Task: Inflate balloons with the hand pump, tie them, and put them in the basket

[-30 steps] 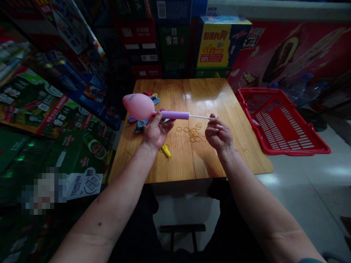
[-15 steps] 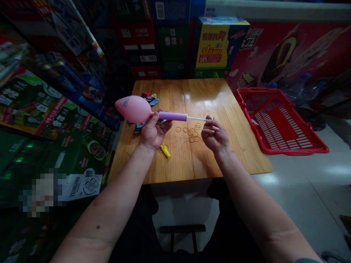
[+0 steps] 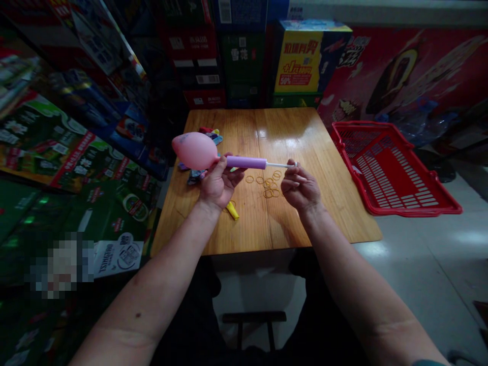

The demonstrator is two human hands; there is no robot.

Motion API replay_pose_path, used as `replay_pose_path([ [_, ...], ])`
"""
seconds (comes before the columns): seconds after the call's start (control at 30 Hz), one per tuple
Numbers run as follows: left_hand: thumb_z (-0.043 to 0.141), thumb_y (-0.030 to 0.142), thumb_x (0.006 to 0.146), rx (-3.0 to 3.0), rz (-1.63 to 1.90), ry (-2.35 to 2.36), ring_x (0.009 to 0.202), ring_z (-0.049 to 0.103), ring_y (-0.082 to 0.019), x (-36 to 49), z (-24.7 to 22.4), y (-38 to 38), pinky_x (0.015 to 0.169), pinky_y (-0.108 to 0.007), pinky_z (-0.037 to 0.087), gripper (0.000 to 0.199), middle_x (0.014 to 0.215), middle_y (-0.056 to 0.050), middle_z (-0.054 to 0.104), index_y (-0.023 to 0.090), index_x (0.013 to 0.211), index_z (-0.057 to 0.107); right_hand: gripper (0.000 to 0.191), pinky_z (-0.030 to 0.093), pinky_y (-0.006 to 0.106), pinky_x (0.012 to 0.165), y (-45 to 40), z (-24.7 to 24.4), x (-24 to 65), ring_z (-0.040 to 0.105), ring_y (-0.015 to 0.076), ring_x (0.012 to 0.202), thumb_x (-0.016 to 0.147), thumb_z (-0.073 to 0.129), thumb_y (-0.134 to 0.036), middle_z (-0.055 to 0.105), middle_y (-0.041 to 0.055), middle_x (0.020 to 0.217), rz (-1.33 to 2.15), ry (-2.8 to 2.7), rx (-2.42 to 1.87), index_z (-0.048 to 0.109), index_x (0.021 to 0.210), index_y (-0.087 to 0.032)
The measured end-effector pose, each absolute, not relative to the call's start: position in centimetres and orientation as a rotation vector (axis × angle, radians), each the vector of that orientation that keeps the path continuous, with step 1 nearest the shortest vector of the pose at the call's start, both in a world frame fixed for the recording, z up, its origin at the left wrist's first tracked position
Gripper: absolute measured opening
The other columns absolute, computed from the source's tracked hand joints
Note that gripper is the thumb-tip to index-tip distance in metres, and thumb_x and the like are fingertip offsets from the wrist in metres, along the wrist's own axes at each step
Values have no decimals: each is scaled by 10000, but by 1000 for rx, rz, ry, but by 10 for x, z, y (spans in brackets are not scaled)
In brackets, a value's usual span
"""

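Observation:
A partly inflated pink balloon [image 3: 195, 151] sits on the left end of a purple hand pump [image 3: 249, 162], above the table. My left hand [image 3: 216, 189] is closed around the balloon's neck and the nozzle end of the pump, thumb on top. My right hand [image 3: 303, 190] pinches the end of the pump's white rod, part of which sticks out of the barrel. Below the pump lie several rubber bands [image 3: 271, 190]. A flat yellow balloon [image 3: 232, 210] rests near my left wrist, and a pile of uninflated balloons [image 3: 215, 137] is partly hidden behind the pink one.
The wooden table [image 3: 305, 218] stands in front of me, with stacked cartons [image 3: 242, 61] and a yellow box [image 3: 297, 63] behind it. A red shopping basket [image 3: 400, 168] is at the right. Beer cartons [image 3: 102, 203] line the left side, and a low stool [image 3: 253, 317] is below.
My left hand, the pump barrel and the balloon have shifted right, toward my right hand. Less of the white rod shows. The view has moved slightly.

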State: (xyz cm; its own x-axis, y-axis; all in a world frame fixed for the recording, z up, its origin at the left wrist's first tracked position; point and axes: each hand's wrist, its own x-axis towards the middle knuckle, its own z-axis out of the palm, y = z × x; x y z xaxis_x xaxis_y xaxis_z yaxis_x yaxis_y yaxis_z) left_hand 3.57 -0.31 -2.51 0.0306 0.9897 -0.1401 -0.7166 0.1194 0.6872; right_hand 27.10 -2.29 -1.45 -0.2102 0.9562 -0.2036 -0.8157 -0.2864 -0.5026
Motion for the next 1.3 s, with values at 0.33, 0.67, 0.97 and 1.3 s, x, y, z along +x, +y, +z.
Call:
replay_pose_path([
  [0.33, 711, 387, 876, 519, 1331, 725, 883, 741, -212, 56, -33, -26, 675, -269, 606, 275, 1152, -68, 721, 231, 1101, 683, 92, 361, 144, 443, -33, -26, 243, 357, 18, 425, 983, 529, -160, 625, -57, 685, 1932, -244, -501, 618, 969, -179],
  [0.67, 739, 397, 849, 538, 1428, 707, 935, 734, -233, 40, -24, -11, 623, -236, 591, 323, 1159, -81, 717, 223, 1115, 685, 178, 320, 161, 424, -27, -14, 267, 320, 28, 416, 1003, 485, -167, 597, -60, 659, 1761, -322, -673, 644, 929, -198],
  [0.97, 738, 361, 856, 523, 1348, 695, 863, 741, -211, 53, -32, -15, 632, -243, 596, 270, 1111, -70, 727, 208, 1075, 699, 116, 356, 113, 438, -27, -26, 254, 360, -10, 410, 993, 507, -124, 631, -59, 683, 1913, -232, -460, 613, 973, -166],
  [1.3, 726, 399, 862, 564, 1389, 708, 953, 731, -246, 41, -26, -11, 600, -243, 589, 298, 1191, -79, 708, 224, 1100, 690, 197, 357, 100, 439, -24, -19, 264, 390, -19, 406, 1017, 432, -114, 615, -66, 647, 1871, -149, -422, 615, 957, -153],
])
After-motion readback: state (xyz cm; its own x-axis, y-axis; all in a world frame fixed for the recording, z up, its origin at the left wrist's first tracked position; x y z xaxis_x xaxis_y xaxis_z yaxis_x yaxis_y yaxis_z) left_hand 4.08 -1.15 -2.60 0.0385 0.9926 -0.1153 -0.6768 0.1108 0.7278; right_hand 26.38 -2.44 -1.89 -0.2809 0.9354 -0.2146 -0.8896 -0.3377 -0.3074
